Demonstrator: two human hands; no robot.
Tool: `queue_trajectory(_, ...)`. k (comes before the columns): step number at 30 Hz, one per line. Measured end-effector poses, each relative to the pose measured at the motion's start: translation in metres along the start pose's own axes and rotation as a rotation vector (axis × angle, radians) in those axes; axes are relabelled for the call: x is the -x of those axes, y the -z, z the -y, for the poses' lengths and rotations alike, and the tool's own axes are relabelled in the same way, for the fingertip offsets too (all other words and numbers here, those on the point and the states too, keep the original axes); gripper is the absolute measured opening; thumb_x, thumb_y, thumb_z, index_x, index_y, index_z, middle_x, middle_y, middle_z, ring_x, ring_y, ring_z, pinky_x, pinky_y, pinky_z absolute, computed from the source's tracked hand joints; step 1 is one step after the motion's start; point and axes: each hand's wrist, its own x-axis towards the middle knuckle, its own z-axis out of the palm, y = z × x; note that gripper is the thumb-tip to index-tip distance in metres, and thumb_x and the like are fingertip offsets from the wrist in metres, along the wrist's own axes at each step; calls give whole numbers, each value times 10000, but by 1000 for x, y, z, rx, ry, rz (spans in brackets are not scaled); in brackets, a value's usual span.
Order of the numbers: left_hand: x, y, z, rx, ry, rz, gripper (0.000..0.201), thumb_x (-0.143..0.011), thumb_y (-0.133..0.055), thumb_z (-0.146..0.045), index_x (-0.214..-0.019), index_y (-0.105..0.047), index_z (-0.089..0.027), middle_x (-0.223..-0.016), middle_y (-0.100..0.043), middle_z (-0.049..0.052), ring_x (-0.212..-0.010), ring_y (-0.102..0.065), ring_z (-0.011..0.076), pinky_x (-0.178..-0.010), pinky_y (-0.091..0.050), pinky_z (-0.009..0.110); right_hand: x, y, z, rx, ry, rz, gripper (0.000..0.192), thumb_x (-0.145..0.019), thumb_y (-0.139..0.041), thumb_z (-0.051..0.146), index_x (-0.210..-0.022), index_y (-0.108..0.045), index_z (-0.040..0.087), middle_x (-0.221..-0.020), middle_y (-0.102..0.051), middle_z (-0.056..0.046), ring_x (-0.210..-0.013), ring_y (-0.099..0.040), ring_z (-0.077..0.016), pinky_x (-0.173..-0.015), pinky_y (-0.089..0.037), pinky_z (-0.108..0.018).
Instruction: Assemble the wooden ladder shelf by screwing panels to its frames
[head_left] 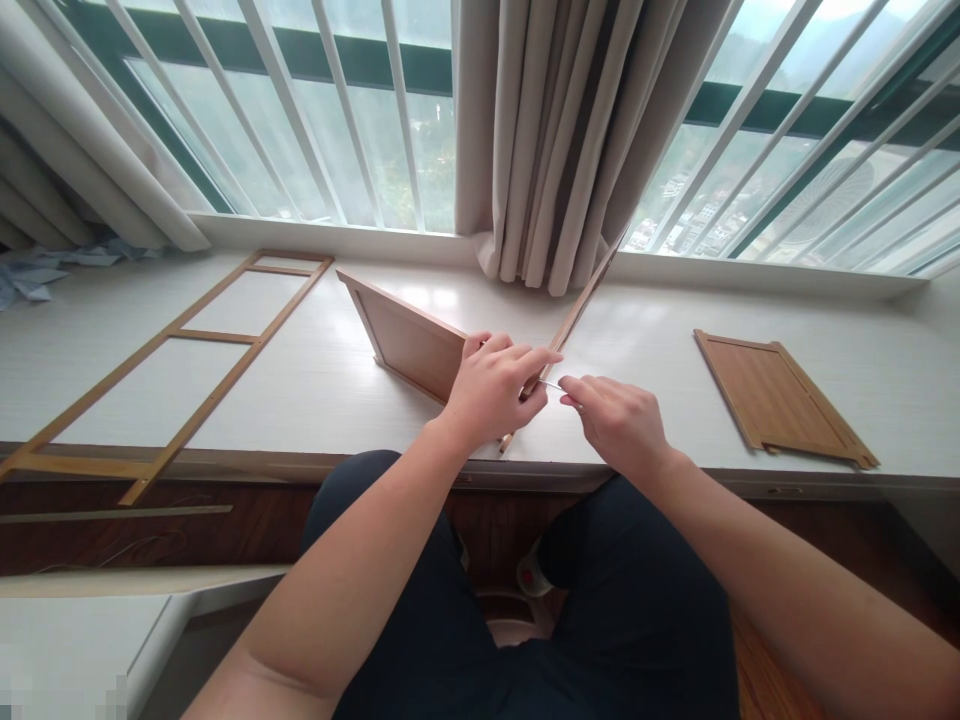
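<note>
At the middle of the white ledge, my left hand (495, 390) is closed around the joint where a wooden panel (409, 335) meets a narrow wooden frame (576, 312) seen almost edge-on. The panel stands tilted on its edge to the left, and the frame slants up to the right. In my right hand (619, 415) is a thin silvery tool (552, 384) that looks like a hex key. Its tip reaches the wood beside my left fingers. My fingers hide the exact contact point and most of the tool's grip end.
A long ladder-like wooden frame (214, 395) lies at left, overhanging the ledge's front edge. Another wooden panel (784, 400) lies flat at right. Grey curtains (540, 140) hang behind, by barred windows. A thin strip (112, 514) lies lower left. My knees are under the ledge.
</note>
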Motion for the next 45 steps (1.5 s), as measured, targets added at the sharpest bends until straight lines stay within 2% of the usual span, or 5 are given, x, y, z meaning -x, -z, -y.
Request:
queue_trajectory(10, 0, -1, -1, -18, 2, 13, 310, -905, -589, -245, -1187, -713, -285, -976, -784, -9, -945, -603, 234, -1017, -299, 447, 3, -5, -2, 33, 49, -87, 197, -1063, -550, 201, -1163, -710, 143, -656, -657, 8, -622, -551, -140, -615, -301, -323)
queue_trajectory(18, 0, -2, -2, -22, -6, 3, 307, -911, -590, -245, -1188, -716, -285, -997, -787, -6, -943, -599, 232, -1020, -301, 449, 8, -18, -9, -23, 94, -180, 312, -1024, -582, 115, -1327, -648, 153, -666, -670, 16, -616, -548, -142, -625, -325, -317)
queue_trajectory(32, 0, 0, -2, -11, -1, 23, 313, -904, -584, -251, -1184, -717, -286, -970, -779, 4, -946, -594, 238, -1010, -308, 447, 13, -14, -8, -202, 17, -2, 388, -1102, -431, 331, -1381, -606, 126, -884, -766, -78, -759, -682, -180, -702, -451, -298)
queue_trajectory(40, 0, -1, -2, -10, -9, 31, 314, -919, -575, -265, -1198, -718, -288, -952, -773, 6, -945, -591, 238, -1018, -305, 446, 9, -8, -6, -369, -62, 5, 417, -1107, -385, 371, -1241, -691, 121, -869, -766, -99, -766, -699, -196, -701, -479, -304)
queue_trajectory(45, 0, 0, -1, -13, -10, 22, 313, -917, -586, -264, -1203, -711, -281, -962, -775, 3, -949, -592, 238, -1019, -301, 447, 6, -3, 5, -651, -302, 49, 456, -1107, -368, 399, -872, -695, 184, -690, -670, -28, -618, -623, -155, -631, -450, -278)
